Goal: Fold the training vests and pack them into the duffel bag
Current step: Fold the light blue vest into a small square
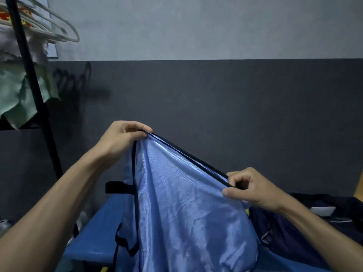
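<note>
— From the head view, where is the vest?

— The blue vest [182, 209] hangs in mid-air over the blue tabletop [94, 236], stretched by its black-trimmed top edge, which slopes down to the right. The left hand [119, 140] pinches the higher end, its fingers [137, 127] curled round the trim; the right hand [253, 191] pinches the lower end the same way.

— And the bag?

— A dark bag [284, 234] lies at the right, just behind the vest's lower edge; it is probably the duffel, though it is too dim to tell.

— Room around it?

— A bare dark wall [216, 99] stands behind. A black rack pole [33, 91] with white hangers [59, 28] stands well apart at the left.
</note>
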`<state>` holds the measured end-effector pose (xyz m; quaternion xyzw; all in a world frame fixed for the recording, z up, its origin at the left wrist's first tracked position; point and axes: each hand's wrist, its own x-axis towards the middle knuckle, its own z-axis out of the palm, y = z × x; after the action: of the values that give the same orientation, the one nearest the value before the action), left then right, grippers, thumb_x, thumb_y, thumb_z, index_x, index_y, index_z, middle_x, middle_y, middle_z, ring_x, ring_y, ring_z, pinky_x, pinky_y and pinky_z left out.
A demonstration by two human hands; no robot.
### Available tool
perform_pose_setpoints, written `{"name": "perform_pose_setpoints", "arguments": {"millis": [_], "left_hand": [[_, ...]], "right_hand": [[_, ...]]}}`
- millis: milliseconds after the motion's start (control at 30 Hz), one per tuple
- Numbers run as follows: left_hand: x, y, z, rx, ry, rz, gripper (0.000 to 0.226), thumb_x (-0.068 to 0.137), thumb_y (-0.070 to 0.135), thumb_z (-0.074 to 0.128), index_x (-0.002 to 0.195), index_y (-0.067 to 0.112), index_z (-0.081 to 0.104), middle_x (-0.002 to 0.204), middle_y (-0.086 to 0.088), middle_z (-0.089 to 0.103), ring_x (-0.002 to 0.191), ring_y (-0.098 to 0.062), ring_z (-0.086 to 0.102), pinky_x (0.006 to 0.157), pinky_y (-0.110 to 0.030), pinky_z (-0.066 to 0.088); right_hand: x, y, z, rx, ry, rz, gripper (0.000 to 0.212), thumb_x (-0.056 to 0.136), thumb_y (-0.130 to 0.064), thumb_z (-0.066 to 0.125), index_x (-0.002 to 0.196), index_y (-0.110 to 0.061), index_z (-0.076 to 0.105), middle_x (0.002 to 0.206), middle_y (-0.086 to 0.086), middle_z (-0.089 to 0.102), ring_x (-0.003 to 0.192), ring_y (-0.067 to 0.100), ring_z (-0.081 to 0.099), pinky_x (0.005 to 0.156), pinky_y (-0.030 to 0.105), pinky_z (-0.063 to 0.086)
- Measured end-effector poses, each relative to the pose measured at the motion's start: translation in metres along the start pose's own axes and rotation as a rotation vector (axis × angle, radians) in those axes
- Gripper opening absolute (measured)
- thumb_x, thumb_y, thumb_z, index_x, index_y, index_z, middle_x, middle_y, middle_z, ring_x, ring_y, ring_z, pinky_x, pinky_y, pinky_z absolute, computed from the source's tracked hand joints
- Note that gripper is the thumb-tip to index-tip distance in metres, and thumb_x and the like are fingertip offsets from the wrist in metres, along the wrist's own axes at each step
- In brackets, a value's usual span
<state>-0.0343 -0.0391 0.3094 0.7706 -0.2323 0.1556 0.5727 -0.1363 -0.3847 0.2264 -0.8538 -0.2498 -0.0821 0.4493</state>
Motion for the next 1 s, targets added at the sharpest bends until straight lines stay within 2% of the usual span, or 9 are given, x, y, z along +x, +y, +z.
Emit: {"name": "perform_pose_setpoints", "arguments": {"millis": [133, 267, 433, 533, 633, 733, 800, 867, 1000], "left_hand": [[0.002, -0.007, -0.003, -0.073, 0.042, -0.045, 0.025, 0.091, -0.004, 0.065, 0.088, 0.016, 0.08, 0.082, 0.006, 0.076, 0.073, -0.003, 0.064, 0.065, -0.009, 0.046], [0.0, -0.008, -0.007, -0.156, 0.033, -0.045, 0.032, 0.092, -0.005, 0.064, 0.084, 0.02, 0.082, 0.09, -0.001, 0.077, 0.084, -0.01, 0.068, 0.081, -0.02, 0.051], [0.0, -0.009, -0.015, -0.163, 0.07, -0.016, 0.031, 0.093, -0.006, 0.062, 0.086, 0.017, 0.081, 0.089, 0.003, 0.077, 0.081, -0.006, 0.068, 0.074, -0.013, 0.051], [-0.002, -0.013, -0.021, -0.145, 0.062, -0.015, 0.025, 0.094, -0.006, 0.061, 0.097, 0.013, 0.078, 0.087, 0.005, 0.078, 0.078, -0.005, 0.067, 0.069, -0.01, 0.05], [-0.006, -0.014, -0.026, -0.087, 0.062, 0.01, 0.024, 0.094, -0.005, 0.063, 0.096, 0.015, 0.077, 0.081, 0.009, 0.077, 0.069, 0.003, 0.065, 0.061, -0.005, 0.046], [-0.012, -0.016, -0.03, -0.033, -0.004, 0.008, 0.025, 0.093, -0.004, 0.065, 0.089, 0.018, 0.076, 0.078, 0.011, 0.076, 0.07, 0.005, 0.064, 0.061, -0.005, 0.045], [-0.015, -0.019, -0.031, 0.021, -0.1, -0.036, 0.02, 0.092, 0.0, 0.069, 0.085, 0.017, 0.077, 0.079, 0.006, 0.074, 0.074, -0.002, 0.062, 0.061, -0.009, 0.047], [-0.019, -0.019, -0.032, 0.051, -0.216, -0.108, 0.011, 0.087, 0.005, 0.076, 0.086, 0.016, 0.078, 0.083, -0.005, 0.07, 0.08, -0.013, 0.06, 0.064, -0.012, 0.05], [-0.031, -0.01, -0.035, -0.181, -0.438, -0.265, 0.01, 0.075, 0.007, 0.086, 0.082, 0.007, 0.078, 0.084, -0.014, 0.071, 0.071, -0.016, 0.069, 0.065, -0.022, 0.059]], "right_hand": [[-0.01, -0.003, -0.025, -0.102, -0.083, 0.089, 0.039, 0.089, -0.017, 0.08, 0.058, -0.02, 0.057, 0.064, -0.009, 0.047, 0.061, 0.009, 0.039, 0.06, 0.023, 0.033], [-0.02, 0.004, -0.034, -0.204, -0.116, 0.147, 0.045, 0.087, -0.027, 0.082, 0.057, -0.02, 0.05, 0.06, -0.004, 0.037, 0.059, 0.016, 0.03, 0.058, 0.029, 0.025], [-0.025, 0.014, -0.045, -0.214, -0.109, 0.178, 0.046, 0.086, -0.032, 0.082, 0.06, -0.012, 0.05, 0.062, 0.015, 0.039, 0.058, 0.023, 0.032, 0.059, 0.037, 0.026], [-0.026, 0.016, -0.052, -0.182, -0.071, 0.188, 0.044, 0.087, -0.027, 0.082, 0.058, -0.012, 0.053, 0.058, 0.011, 0.039, 0.056, 0.02, 0.032, 0.057, 0.037, 0.025], [-0.026, 0.013, -0.061, -0.135, 0.07, 0.155, 0.031, 0.085, -0.021, 0.082, 0.067, -0.005, 0.063, 0.057, 0.001, 0.053, 0.054, 0.013, 0.045, 0.054, 0.027, 0.035], [-0.021, 0.012, -0.072, -0.09, 0.293, 0.116, 0.022, 0.084, -0.015, 0.081, 0.074, -0.001, 0.067, 0.068, 0.003, 0.066, 0.064, 0.01, 0.06, 0.06, 0.02, 0.047], [-0.012, 0.013, -0.084, -0.048, 0.477, 0.123, 0.013, 0.086, -0.011, 0.078, 0.08, -0.004, 0.068, 0.071, -0.001, 0.067, 0.064, 0.002, 0.06, 0.058, 0.013, 0.047], [0.001, 0.007, -0.095, 0.025, 0.621, 0.14, 0.01, 0.091, -0.01, 0.074, 0.084, -0.014, 0.068, 0.064, -0.016, 0.065, 0.058, -0.007, 0.057, 0.051, 0.008, 0.044], [0.021, -0.011, -0.109, 0.168, 0.712, 0.081, 0.009, 0.095, -0.011, 0.068, 0.09, -0.018, 0.066, 0.059, -0.018, 0.065, 0.048, -0.007, 0.053, 0.045, 0.005, 0.037]]}}
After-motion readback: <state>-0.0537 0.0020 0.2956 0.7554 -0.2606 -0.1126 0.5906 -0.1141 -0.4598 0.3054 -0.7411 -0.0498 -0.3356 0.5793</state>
